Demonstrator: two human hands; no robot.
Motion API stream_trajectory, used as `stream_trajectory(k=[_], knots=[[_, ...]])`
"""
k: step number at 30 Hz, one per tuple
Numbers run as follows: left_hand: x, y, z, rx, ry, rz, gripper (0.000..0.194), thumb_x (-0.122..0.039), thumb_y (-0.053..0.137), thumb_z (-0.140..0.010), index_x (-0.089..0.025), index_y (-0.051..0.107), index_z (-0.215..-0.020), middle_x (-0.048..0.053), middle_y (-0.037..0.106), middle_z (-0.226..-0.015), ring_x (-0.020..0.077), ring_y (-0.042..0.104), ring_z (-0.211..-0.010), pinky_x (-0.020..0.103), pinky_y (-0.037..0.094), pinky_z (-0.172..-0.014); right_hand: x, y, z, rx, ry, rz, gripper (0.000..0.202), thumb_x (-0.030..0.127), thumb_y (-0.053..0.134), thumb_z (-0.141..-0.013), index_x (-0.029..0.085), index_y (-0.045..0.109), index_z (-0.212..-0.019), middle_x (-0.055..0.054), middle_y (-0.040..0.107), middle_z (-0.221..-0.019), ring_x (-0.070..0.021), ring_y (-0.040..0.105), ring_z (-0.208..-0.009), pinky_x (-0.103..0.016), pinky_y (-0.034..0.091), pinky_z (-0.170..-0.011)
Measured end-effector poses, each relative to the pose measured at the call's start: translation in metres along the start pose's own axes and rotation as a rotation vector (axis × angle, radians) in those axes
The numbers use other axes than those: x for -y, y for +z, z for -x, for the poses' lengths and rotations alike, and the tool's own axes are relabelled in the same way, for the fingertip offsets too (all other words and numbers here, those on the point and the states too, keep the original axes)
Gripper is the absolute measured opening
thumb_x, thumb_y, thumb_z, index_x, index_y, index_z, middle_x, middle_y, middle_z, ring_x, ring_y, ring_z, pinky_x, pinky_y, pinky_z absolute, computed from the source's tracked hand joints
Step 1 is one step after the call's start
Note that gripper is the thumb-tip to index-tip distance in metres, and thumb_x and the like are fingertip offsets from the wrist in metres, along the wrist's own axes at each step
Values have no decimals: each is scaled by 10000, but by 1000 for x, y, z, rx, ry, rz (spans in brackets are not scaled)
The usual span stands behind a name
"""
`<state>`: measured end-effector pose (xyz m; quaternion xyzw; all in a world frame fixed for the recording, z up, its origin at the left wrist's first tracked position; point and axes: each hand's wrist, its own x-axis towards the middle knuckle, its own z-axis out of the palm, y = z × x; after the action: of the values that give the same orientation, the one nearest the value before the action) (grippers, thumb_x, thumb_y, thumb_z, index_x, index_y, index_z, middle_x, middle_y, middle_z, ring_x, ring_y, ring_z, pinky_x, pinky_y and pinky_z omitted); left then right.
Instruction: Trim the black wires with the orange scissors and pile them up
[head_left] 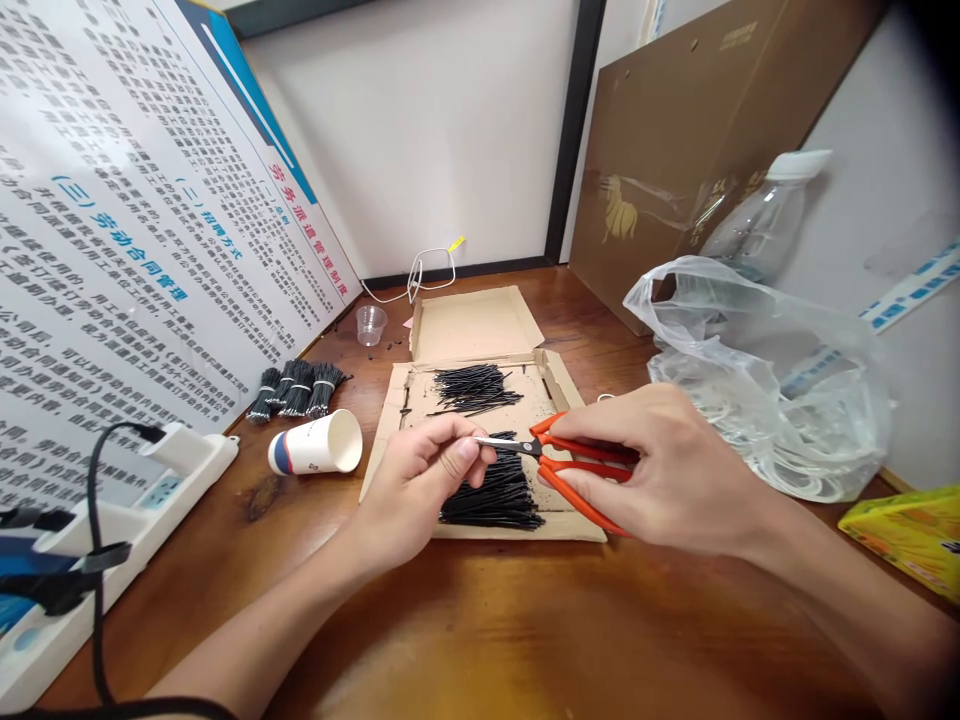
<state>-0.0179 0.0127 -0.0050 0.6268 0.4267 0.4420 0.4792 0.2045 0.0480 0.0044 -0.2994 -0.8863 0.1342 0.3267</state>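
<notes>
My right hand (667,470) grips the orange handles of a pair of scissors (555,455), whose blades point left. The blade tips reach the fingertips of my left hand (420,480), which is closed in a pinch; what it holds is too small to make out. Below the blades, a pile of short black wires (491,500) lies in an opened flat cardboard box (570,525). A second, smaller pile of black wires (472,385) lies further back in the same box.
Bundled black wires (296,388) and a tipped paper cup (319,445) lie left of the box, with a small clear cup (370,326) behind. A white power strip (150,530) is far left. A plastic bag (780,400) and yellow packet (907,535) are at right.
</notes>
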Motion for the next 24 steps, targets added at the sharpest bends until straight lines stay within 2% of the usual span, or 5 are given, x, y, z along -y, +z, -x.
stream_trajectory(k=[7, 13, 17, 21, 24], knots=[[2, 0, 1, 49, -6, 24, 300, -394, 584, -957, -148, 570, -785, -11, 483, -694, 90, 362, -579, 238, 319, -534, -1, 0, 0, -20, -35, 23, 184, 150, 578, -789, 198, 555, -613, 66, 363, -500, -88, 248, -472, -268, 265, -493], [2, 0, 1, 72, -1, 42, 290, -374, 556, -973, -142, 557, -799, -18, 475, -691, 79, 349, -565, 226, 288, -505, -3, 2, 0, -45, -61, 36, 179, 152, 570, -811, 191, 595, -638, 65, 419, -499, -81, 276, -462, -262, 263, -493], [-2, 1, 1, 69, 0, 60, 313, -381, 571, -966, -145, 539, -763, -40, 423, -640, 72, 325, -538, 218, 254, -479, -3, 2, 0, -71, -17, -13, 132, 171, 599, -796, 184, 652, -676, 65, 465, -502, -67, 319, -447, -247, 277, -492], [-4, 1, 0, 84, 4, 84, 327, -390, 585, -962, -141, 542, -754, -47, 406, -627, 67, 317, -534, 212, 238, -472, -2, 0, 0, -53, 23, -45, 88, 180, 613, -778, 189, 691, -739, 74, 470, -504, -62, 333, -444, -243, 288, -500], [-4, 2, 1, 91, -1, 109, 326, -399, 600, -956, -138, 552, -767, -44, 422, -636, 64, 316, -533, 209, 233, -469, -1, -1, 1, -22, 19, -35, 100, 177, 606, -780, 186, 669, -703, 68, 472, -502, -69, 329, -450, -251, 289, -498]])
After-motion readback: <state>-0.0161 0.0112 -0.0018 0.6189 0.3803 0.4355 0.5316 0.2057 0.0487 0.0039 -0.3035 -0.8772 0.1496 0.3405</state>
